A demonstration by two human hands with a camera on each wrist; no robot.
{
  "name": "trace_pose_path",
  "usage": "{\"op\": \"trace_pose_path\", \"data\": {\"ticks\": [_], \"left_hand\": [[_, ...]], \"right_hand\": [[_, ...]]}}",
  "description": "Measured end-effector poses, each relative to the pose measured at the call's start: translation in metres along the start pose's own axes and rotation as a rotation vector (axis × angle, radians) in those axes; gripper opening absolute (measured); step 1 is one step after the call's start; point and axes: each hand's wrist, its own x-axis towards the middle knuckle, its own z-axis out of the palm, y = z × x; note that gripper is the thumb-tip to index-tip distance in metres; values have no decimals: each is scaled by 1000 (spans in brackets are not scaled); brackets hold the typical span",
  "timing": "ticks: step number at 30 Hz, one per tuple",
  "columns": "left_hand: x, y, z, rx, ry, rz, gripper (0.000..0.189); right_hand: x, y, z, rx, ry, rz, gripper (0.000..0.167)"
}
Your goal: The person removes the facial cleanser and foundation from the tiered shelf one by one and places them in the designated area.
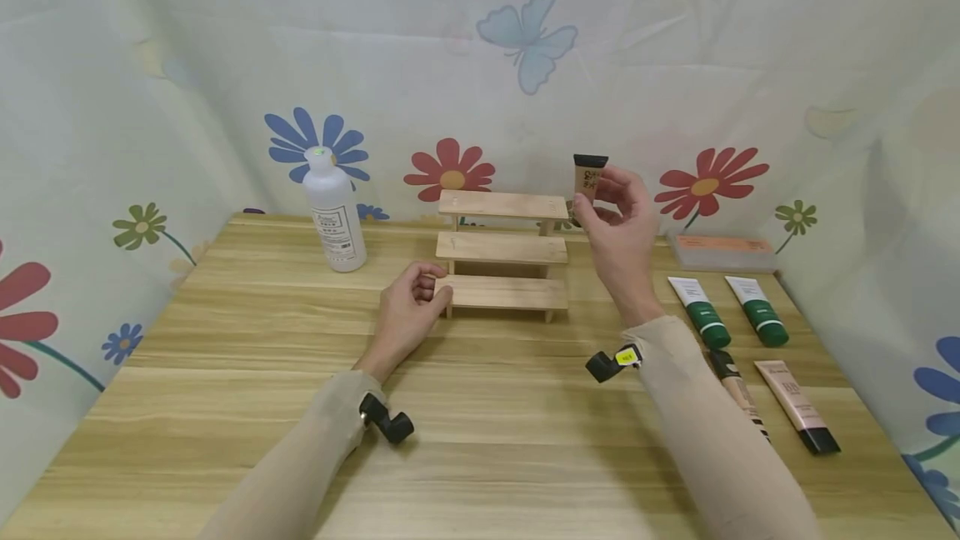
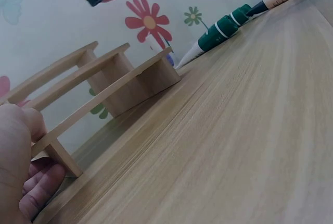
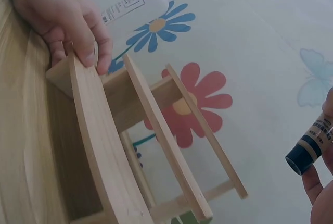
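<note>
A three-step wooden display shelf (image 1: 502,293) stands on the table. My left hand (image 1: 405,311) grips the left end of its lowest step, thumb on top and fingers curled around the end, as the right wrist view shows. My right hand (image 1: 628,232) pinches a small beige cosmetic tube (image 1: 587,177) between thumb and fingers, raised by the right end of the top step. The tube is upright, its flat black end up; in the right wrist view its dark cap (image 3: 299,159) points down.
Right of the shelf lie two green-and-white tubes (image 1: 705,319), a pink tube (image 1: 792,397) with a black cap, and a beige tube (image 1: 738,386) partly hidden by my right sleeve. A clear box (image 1: 723,255) sits behind them. A white bottle (image 1: 335,219) stands at the back left.
</note>
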Motion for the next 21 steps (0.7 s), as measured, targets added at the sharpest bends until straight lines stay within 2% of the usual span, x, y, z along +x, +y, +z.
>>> {"op": "trace_pose_path", "data": {"ticks": [6,13,21], "left_hand": [[0,0,0,0,-3,2,23],[-1,2,-1,12,0,-5,24],[-1,1,-1,29,-4,2,24]], "right_hand": [[-13,-6,-32,-51,33,-10,39],[-33,-9,-70,-114,72,58,39],[-60,-7,-105,-229,134,86,38]]}}
